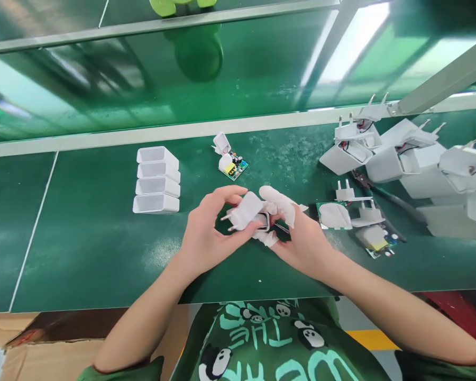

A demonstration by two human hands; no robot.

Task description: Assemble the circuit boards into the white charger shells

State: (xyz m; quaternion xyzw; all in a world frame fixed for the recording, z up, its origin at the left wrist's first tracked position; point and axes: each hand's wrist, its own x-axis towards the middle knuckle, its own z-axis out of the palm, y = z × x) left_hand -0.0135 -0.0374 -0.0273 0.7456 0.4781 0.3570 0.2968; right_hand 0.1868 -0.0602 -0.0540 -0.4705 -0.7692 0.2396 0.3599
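My left hand (208,227) is closed around a white plug cap (244,210) with two metal pins pointing left. My right hand (297,233), with white cots on its fingertips, grips the other end of the same white charger part just above the green table (83,238). Both hands meet at the table's middle, near its front edge. What sits between the fingers of the right hand is partly hidden.
Several empty white charger shells (157,180) stand stacked at the left. A small circuit board with a white part (230,163) lies behind my hands. To the right lie plug caps and boards (360,219), and a heap of white wired shells (404,153). A cardboard box (43,349) sits below.
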